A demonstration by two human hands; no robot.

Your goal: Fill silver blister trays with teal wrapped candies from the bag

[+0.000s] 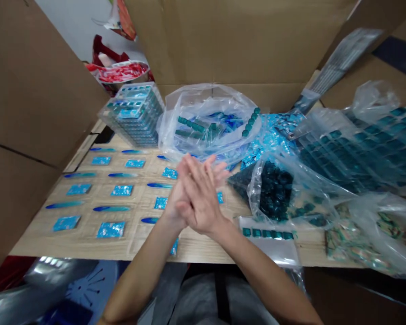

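Observation:
Above the middle of the table, my left hand [176,199] and my right hand [205,205] are pressed palm to palm. Their fingers are stretched out and slightly blurred. The right hand covers much of the left, and anything between the palms is hidden. Below and around them lie clear plastic trays in rows, each with a blue-to-teal pen-like slim piece [111,208] and a light blue patterned packet [111,229]. One such packet [161,202] lies just left of my hands.
Behind stand stacked clear cases [135,115] and an open plastic bag [171,131] with blue and teal pieces. At right are a bag of dark teal pieces [277,189], a white strip with teal squares [267,248], blue packets [270,135] and teal sheets [355,149]. Cardboard walls [240,45] surround the table.

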